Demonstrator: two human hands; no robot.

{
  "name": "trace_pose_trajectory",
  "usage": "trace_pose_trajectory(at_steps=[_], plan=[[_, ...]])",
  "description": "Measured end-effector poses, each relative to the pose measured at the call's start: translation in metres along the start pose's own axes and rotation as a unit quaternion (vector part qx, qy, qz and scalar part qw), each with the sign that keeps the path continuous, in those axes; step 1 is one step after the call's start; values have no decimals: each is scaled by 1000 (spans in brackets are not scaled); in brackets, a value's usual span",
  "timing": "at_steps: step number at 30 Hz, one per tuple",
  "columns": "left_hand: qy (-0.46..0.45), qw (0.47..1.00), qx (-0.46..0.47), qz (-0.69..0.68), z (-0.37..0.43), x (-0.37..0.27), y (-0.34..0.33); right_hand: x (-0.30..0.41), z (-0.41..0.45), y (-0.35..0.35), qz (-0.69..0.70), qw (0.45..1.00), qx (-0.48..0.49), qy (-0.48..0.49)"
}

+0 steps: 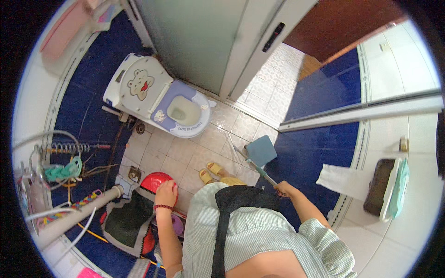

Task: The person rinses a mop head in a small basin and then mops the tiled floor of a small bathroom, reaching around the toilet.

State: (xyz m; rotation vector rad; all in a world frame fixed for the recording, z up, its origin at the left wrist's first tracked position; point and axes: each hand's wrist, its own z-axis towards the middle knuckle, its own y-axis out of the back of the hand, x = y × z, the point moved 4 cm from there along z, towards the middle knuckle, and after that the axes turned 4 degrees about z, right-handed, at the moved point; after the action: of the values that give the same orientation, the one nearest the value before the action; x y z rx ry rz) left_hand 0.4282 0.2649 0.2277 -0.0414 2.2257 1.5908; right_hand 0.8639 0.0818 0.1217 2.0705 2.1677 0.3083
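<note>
My right hand grips the pole of what looks like a floor squeegee. Its narrow pale head reaches the wet tiles in front of the toilet, whose lid stands up with a cartoon bear on it. Palm down, my left hand lies over a red rounded item, perhaps a basin or part of a bag; whether the fingers grip it is hidden. Close by that hand hangs a dark panel with grey and red edging. My feet in yellow slippers stand on the tiled floor.
A blue-grey stool stands beside the squeegee pole. Behind it is a sliding door frame with a raised threshold. A pale pipe and hoses crowd the left wall. On the right wall hangs a tissue holder.
</note>
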Motion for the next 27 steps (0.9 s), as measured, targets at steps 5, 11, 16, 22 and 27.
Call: trace_pose_trajectory(at_steps=[5, 11, 16, 22, 27], plan=[[-60, 997, -19, 50, 14, -3, 9, -48, -26, -31, 0, 998, -4, -60], [-92, 992, 34, 76, 17, 3, 10, -129, 50, -74, 124, 893, 37, 432], [-101, 986, 78, 110, 22, 0, 12, -96, 84, -109, 592, 757, 268, -61], [-129, 983, 57, 117, 23, -11, 32, -60, 77, -141, 642, 710, 286, -45], [-114, 981, 67, 142, 20, -4, 29, -95, 79, -171, 428, 898, -16, 102]])
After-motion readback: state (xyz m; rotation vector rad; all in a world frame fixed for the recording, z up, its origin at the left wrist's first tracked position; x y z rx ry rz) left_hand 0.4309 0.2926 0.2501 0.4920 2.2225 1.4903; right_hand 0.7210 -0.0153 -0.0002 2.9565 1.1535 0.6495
